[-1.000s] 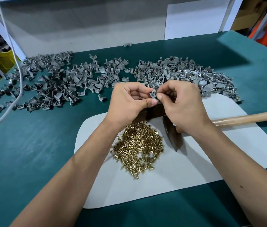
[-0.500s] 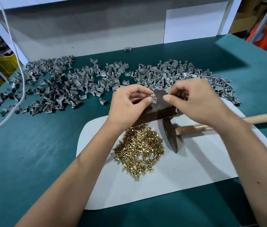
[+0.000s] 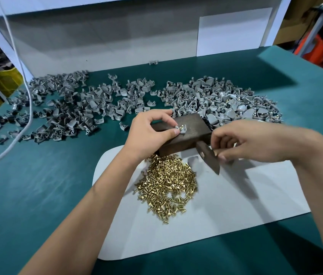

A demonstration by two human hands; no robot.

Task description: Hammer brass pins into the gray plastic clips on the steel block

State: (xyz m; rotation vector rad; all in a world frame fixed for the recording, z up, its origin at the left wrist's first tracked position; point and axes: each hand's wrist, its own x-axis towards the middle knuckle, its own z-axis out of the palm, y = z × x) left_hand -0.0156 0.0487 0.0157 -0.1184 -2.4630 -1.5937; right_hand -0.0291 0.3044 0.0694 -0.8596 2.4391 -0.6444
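The left hand pinches a clip, brass pin standing in it, on top of the block at the mat's far edge. The right hand curls its fingers round the hammer near the head. The strike should probably fall square on the pin, left fingertips kept low. The handle is hidden, and how deep the pin sits cannot be told.
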